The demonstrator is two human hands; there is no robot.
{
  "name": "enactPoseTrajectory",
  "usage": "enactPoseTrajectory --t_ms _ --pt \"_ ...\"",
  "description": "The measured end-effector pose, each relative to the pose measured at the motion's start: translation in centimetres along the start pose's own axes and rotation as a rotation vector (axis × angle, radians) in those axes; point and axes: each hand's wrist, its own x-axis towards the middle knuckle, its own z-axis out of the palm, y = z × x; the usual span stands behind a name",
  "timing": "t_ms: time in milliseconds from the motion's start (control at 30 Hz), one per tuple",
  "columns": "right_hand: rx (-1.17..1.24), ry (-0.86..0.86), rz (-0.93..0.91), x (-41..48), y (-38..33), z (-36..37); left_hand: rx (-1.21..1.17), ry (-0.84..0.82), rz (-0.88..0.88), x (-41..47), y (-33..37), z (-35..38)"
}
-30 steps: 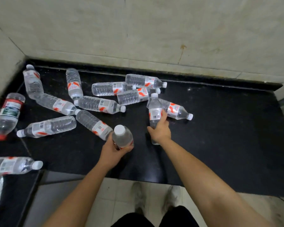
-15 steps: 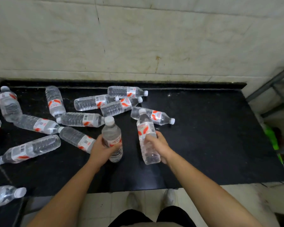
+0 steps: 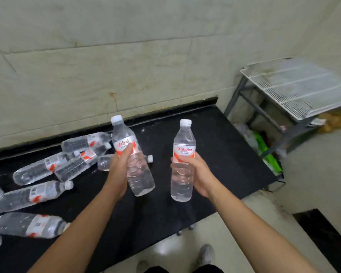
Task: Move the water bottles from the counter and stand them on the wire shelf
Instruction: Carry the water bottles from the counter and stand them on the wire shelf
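Your left hand [image 3: 119,170] curls round the label of the left bottle [image 3: 140,178], tilted; your right hand [image 3: 195,174] curls round the right bottle [image 3: 184,138], upright. Both hang above the counter [image 3: 215,146], toward its right edge. Expect full, thin-walled, slippery plastic: grip mid-body, firmly, without crushing. The wire shelf [image 3: 295,87] stands beyond that edge.

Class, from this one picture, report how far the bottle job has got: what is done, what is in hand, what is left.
Done: nothing yet; no bottle stands on the shelf. In hand: the left hand grips the left bottle, the right hand the right bottle, both above the counter. Left: stand these two on the shelf, then move the lying bottles.
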Motion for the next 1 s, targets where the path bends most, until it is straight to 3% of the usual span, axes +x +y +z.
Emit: enactPoseTrajectory --t_ms 300,500,667,833,1000 --pt "0.297 0.089 -0.095 -5.2 -7.2 -16.4 0.196 -0.108 0.134 -1.3 -2.7 20.0" --pt "0.075 0.284 -0.359 -8.3 -11.5 -32.8 0.247 -0.105 0.173 -2.6 -8.6 37.1" --pt "-0.081 0.393 -0.401 -11.3 -15.9 -44.8 0.231 -0.141 0.205 -3.8 -11.5 49.9" --pt "0.065 0.422 -0.458 -11.0 -21.3 -51.7 0.246 -0.166 0.319 -2.8 -10.7 58.6" --pt "0.047 0.477 -0.607 -7.8 -27.0 -54.7 0.242 -0.164 0.438 1.3 -8.2 64.1"
